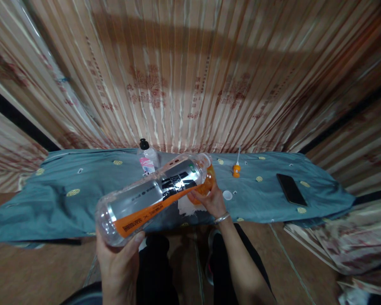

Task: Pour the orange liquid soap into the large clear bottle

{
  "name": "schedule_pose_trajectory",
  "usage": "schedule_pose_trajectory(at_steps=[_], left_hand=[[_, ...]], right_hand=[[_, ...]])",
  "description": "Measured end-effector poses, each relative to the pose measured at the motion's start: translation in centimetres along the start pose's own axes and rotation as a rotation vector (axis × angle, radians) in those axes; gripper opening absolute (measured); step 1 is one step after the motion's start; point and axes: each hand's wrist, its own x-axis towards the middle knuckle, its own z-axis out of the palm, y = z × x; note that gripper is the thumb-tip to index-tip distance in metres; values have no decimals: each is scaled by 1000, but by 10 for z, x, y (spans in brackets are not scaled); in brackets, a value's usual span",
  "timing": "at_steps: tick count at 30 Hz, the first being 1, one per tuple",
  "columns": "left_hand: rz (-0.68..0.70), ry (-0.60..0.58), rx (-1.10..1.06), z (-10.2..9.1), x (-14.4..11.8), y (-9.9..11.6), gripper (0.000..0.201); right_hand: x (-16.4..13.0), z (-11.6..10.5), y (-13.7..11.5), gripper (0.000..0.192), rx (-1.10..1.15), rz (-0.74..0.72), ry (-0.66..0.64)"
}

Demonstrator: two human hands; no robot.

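Observation:
My left hand [119,258] grips the base of a large clear plastic bottle [152,195] with an orange and black label, tilted so its mouth points away and to the right. Its open neck rests against a small orange container [206,184] that my right hand [209,199] holds over the blue cloth [82,190]. A silver bracelet sits on my right wrist. A white cap [227,195] lies on the cloth just right of my right hand.
A small clear bottle with a black cap and pink label [147,159] stands behind the large bottle. An orange nozzle with a white tube [236,168] and a black phone [291,189] lie on the cloth to the right. Striped curtains hang behind; folded fabric [336,241] lies at right.

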Motion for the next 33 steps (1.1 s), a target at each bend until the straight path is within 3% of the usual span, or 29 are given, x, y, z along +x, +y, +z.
schedule_pose_trajectory(at_steps=[33], left_hand=[[-2, -15, 5, 0, 0, 0, 79]], right_hand=[[0, -1, -1, 71, -3, 22, -14]])
